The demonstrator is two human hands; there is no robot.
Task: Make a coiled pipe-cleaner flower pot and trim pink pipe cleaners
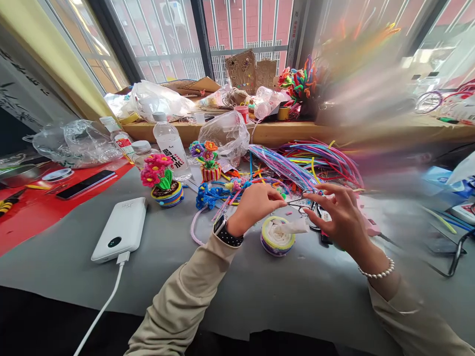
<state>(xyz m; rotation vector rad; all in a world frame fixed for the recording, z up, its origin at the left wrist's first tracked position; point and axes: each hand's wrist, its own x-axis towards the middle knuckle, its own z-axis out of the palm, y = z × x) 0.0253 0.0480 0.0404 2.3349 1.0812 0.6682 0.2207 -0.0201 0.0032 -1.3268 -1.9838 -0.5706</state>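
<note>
Small scissors (297, 201) with thin loop handles lie between my two hands above the table. My left hand (258, 207), with a watch on its wrist, pinches the pointed end between thumb and forefinger. My right hand (339, 215) has its thumb and forefinger at the handle loops, its other fingers bent. Just below stands a small round pot (278, 244) wrapped in yellow and purple pipe cleaners, with white tissue-like material inside and a white roll (297, 226) sticking out to the right. Blue pipe-cleaner flowers (210, 195) lie beyond my left hand.
Bundled pipe cleaners (285, 163) spread behind my hands. Two flower pots, one pink-flowered (166, 195) and one striped (211, 173), stand left near a bottle (170, 143). A white power bank (120, 230) has a cable running forward. A pink device (367, 217) sits right; blur covers the far right.
</note>
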